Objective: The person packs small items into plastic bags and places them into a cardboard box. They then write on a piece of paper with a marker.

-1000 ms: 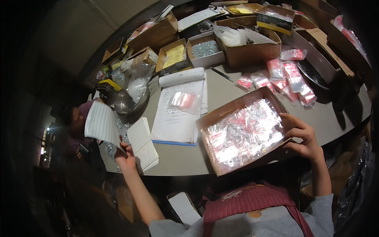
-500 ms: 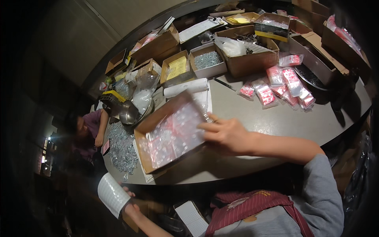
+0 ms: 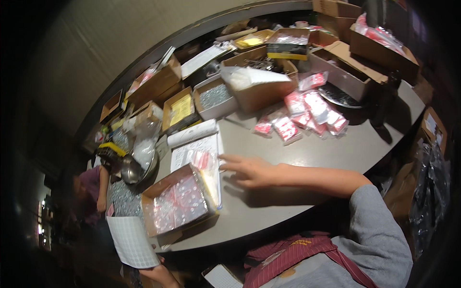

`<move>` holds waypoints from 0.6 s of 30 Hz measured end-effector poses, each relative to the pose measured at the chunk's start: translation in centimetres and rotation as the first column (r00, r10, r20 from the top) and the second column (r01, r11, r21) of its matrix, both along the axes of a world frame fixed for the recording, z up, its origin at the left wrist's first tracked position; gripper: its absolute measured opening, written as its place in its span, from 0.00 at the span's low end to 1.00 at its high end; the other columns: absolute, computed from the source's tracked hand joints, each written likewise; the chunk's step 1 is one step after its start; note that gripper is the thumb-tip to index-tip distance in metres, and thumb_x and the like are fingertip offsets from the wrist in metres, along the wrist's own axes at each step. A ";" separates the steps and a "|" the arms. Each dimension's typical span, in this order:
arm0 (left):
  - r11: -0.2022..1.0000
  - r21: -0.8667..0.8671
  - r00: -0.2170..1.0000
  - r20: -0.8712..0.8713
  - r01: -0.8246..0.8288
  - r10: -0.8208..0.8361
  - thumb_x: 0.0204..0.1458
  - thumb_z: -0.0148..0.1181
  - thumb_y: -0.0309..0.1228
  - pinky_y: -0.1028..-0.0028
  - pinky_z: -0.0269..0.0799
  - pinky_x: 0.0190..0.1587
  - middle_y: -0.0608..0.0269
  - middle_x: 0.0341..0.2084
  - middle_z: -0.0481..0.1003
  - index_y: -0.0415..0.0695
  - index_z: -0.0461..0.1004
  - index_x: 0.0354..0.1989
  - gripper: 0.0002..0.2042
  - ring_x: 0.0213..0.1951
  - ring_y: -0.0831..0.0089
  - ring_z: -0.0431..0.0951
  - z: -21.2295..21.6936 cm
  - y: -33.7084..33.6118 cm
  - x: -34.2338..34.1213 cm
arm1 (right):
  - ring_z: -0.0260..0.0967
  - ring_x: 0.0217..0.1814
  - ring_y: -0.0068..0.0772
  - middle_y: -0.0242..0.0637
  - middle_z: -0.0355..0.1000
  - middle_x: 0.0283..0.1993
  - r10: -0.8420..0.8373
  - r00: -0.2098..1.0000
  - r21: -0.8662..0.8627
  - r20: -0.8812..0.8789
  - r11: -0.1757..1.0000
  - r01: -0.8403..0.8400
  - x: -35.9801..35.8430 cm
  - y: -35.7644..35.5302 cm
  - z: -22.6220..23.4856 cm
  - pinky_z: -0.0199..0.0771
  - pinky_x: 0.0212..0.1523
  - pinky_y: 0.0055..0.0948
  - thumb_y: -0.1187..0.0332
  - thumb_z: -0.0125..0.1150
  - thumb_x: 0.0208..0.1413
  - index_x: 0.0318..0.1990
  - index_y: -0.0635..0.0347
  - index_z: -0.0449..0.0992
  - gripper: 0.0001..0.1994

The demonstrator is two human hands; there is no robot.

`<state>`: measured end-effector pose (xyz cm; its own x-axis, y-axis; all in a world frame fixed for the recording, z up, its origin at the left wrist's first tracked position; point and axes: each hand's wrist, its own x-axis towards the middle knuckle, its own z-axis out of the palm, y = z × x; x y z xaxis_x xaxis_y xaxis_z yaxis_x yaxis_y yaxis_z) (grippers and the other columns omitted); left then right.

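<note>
My left hand (image 3: 157,270), at the lower left below the table edge, grips a white sheet (image 3: 132,242) covered with rows of small round marks. The sheet bends slightly and hides part of that hand. Over the right edge of an open paper pad (image 3: 180,156), my right hand (image 3: 252,172) is open, its fingers spread and holding nothing. Left of it, at the near table edge, stands a cardboard box (image 3: 161,188) full of clear plastic bags (image 3: 177,206) with red lines. A few more red-and-clear bags (image 3: 204,162) lie on the pad beside the box.
Filled red-and-clear packets (image 3: 307,113) are piled at the right, near a round tray of dark parts (image 3: 340,96). Open boxes (image 3: 259,91) line the back. A metal scoop (image 3: 130,169) and loose silvery pieces (image 3: 126,198) are at the left, where another person (image 3: 91,192) sits.
My right hand has let go of the box, which was held tilted and now stands lower at the table edge. The bags on the pad have come into sight. The whole view has shifted.
</note>
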<state>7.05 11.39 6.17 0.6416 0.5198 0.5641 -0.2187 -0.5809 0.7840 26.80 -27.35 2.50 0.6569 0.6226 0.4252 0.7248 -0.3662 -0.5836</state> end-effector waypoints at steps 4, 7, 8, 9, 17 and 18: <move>0.974 0.188 0.992 -0.005 0.123 -0.124 0.57 0.52 0.21 0.75 0.70 0.25 0.55 0.33 0.80 0.35 0.76 0.50 0.14 0.23 0.74 0.74 -0.6 -4.4 2.5 | 0.59 0.68 0.65 0.59 0.51 0.74 -0.439 0.816 -0.139 0.376 0.844 0.518 2.4 -7.8 0.8 0.62 0.66 0.58 0.67 0.64 0.54 0.64 0.58 0.65 0.29; 0.906 0.333 0.964 -0.045 0.263 -0.264 0.55 0.54 0.22 0.73 0.72 0.27 0.54 0.32 0.80 0.37 0.77 0.50 0.14 0.24 0.71 0.76 -0.1 -8.0 3.6 | 0.52 0.72 0.68 0.63 0.49 0.74 -0.708 0.561 -0.184 0.428 0.540 0.822 3.9 -13.4 -0.1 0.50 0.71 0.67 0.61 0.65 0.55 0.67 0.60 0.60 0.34; 0.873 0.369 0.946 -0.072 0.320 -0.316 0.55 0.55 0.22 0.72 0.72 0.27 0.54 0.32 0.80 0.38 0.78 0.50 0.14 0.24 0.70 0.77 -0.3 -9.2 4.5 | 0.49 0.75 0.67 0.62 0.48 0.75 -0.769 0.536 -0.241 0.349 0.479 0.844 4.4 -14.7 -0.4 0.45 0.73 0.67 0.56 0.65 0.55 0.69 0.61 0.58 0.37; 0.834 0.393 0.920 -0.100 0.387 -0.379 0.54 0.56 0.22 0.71 0.73 0.28 0.53 0.31 0.80 0.38 0.78 0.50 0.14 0.25 0.69 0.78 -0.5 -10.3 5.3 | 0.47 0.77 0.65 0.61 0.51 0.75 -0.776 0.469 -0.310 0.423 0.362 0.879 4.7 -16.4 -1.4 0.39 0.75 0.64 0.51 0.64 0.56 0.69 0.61 0.60 0.38; 0.435 0.421 0.588 -0.367 0.796 -0.721 0.49 0.58 0.20 0.62 0.77 0.36 0.47 0.34 0.81 0.42 0.79 0.51 0.19 0.31 0.51 0.81 -0.1 -21.2 11.5 | 0.59 0.66 0.55 0.43 0.68 0.63 -0.562 0.677 -0.208 0.476 0.676 0.707 4.3 -16.2 -5.5 0.55 0.68 0.55 0.52 0.63 0.58 0.64 0.54 0.69 0.29; 0.422 0.393 0.564 -0.394 0.817 -0.726 0.49 0.58 0.20 0.61 0.77 0.37 0.47 0.34 0.81 0.43 0.80 0.51 0.19 0.32 0.51 0.81 -0.6 -22.2 12.2 | 0.60 0.64 0.54 0.41 0.68 0.64 -0.542 0.671 -0.230 0.506 0.666 0.710 3.9 -15.1 -5.5 0.58 0.66 0.55 0.53 0.64 0.57 0.63 0.52 0.70 0.28</move>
<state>19.21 -10.82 5.54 0.7194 -0.5529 0.4205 -0.6915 -0.5121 0.5095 30.75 -42.49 -2.95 0.7928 0.2770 0.5429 0.3506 -0.9359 -0.0344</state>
